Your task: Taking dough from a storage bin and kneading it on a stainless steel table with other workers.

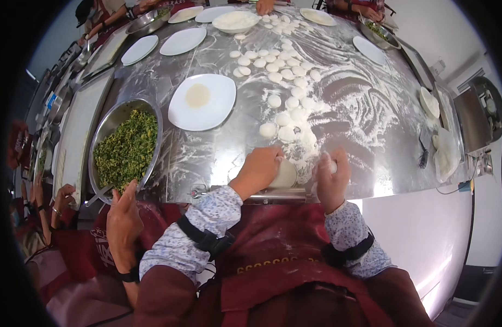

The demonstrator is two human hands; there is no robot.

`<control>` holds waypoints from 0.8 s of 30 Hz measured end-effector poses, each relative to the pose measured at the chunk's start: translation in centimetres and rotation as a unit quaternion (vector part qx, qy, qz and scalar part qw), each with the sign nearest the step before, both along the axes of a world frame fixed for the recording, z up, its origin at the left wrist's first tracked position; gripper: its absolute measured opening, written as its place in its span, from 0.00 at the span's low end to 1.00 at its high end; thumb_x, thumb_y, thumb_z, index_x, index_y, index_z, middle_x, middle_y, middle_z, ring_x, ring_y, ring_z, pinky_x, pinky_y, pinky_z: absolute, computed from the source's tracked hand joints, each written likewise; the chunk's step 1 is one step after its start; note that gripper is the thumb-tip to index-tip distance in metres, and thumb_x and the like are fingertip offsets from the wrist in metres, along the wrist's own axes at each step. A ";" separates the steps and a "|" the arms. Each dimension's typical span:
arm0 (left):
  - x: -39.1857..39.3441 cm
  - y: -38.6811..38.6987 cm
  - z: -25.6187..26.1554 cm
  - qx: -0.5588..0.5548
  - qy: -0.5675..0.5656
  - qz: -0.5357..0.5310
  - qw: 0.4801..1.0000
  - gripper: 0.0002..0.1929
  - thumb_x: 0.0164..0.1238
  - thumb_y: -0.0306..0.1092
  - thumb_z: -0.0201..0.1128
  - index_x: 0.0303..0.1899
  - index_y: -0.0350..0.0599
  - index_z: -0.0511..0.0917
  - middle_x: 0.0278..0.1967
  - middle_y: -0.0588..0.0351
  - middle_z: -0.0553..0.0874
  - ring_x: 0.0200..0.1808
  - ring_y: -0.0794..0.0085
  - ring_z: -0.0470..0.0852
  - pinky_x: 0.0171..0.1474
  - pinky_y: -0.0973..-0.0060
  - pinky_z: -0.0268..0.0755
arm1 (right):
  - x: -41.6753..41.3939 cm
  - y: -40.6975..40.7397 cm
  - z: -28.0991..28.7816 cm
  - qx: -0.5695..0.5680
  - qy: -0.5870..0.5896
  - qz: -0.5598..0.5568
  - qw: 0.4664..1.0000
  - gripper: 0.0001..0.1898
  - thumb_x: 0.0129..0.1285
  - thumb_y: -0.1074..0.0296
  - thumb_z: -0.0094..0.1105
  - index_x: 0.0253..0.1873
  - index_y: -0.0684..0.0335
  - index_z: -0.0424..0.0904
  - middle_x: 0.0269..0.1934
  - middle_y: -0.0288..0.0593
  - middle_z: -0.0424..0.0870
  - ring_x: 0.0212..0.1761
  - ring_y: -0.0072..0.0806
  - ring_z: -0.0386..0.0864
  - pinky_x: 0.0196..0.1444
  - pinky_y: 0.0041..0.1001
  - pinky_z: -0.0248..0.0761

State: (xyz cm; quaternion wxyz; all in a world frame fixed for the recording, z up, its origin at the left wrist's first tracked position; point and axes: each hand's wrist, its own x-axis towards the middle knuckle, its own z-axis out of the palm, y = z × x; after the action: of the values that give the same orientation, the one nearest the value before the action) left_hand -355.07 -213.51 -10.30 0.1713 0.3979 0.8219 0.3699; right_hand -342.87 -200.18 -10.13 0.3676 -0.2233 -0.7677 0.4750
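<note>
Close to the table's near edge, my left hand (257,169) is closed with its fingertips on the rim of a flat, round dough wrapper (286,175). Part of that wrapper is hidden by the hand. To its right, my right hand (332,175) is curled around a small whitish object (333,166); only a rounded bit shows, so I cannot tell what it is. Flour covers those fingers. Just beyond both hands lie flattened dough pieces (286,134), with several more (292,61) trailing up the table.
A steel bowl (160,135) of chopped green-and-yellow filling stands left, a co-worker's hand (124,216) at its near rim. One wrapper (198,96) lies on a white plate (181,116). A long tray (81,135) lies farther left. Flour streaks the steel table (243,110). People work opposite.
</note>
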 end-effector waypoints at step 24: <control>0.2 -0.7 -1.1 -0.011 0.078 -0.049 0.996 0.09 0.61 0.32 0.54 0.39 0.40 0.77 0.33 0.42 0.82 0.36 0.48 0.80 0.39 0.57 0.71 | -2.0 0.0 0.4 0.080 -0.023 -0.032 0.996 0.06 0.59 0.71 0.55 0.32 0.65 0.69 0.22 0.51 0.74 0.22 0.42 0.72 0.28 0.34 0.66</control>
State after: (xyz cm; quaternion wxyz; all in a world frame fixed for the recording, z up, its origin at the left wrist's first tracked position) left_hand -354.83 -214.21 -11.41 0.1294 0.4635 0.8161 0.3199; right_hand -344.85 -200.17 -9.71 0.3813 -0.2286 -0.8038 0.3952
